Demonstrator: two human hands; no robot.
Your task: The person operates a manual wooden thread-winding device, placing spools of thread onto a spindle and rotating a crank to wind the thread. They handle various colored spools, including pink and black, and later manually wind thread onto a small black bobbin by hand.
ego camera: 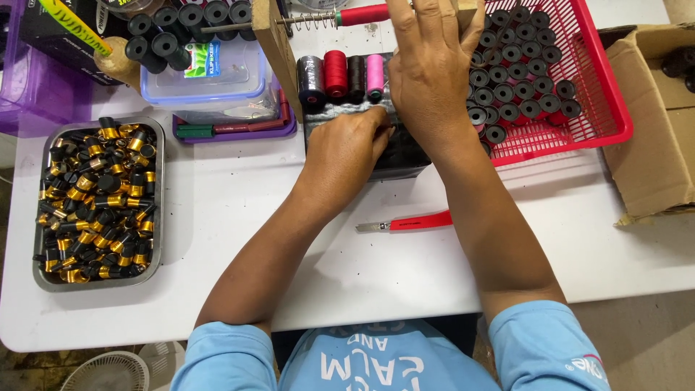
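My left hand (pixel 346 148) rests curled on top of a black block (pixel 405 156) at the middle of the white table (pixel 217 210), fingertips pinched at something small I cannot make out. My right hand (pixel 432 69) lies flat, fingers spread and pointing away, over the far end of the block and the wooden frame (pixel 277 51). Thread spools in grey, red, dark and pink (pixel 340 74) stand in a row just left of my right hand.
A red basket (pixel 604 94) of black bobbins sits at the right. A metal tray (pixel 161 188) of black and gold small parts lies at the left. A red-handled knife (pixel 413 221) lies near the table's front. Plastic boxes and a cardboard box (pixel 651 145) flank the area.
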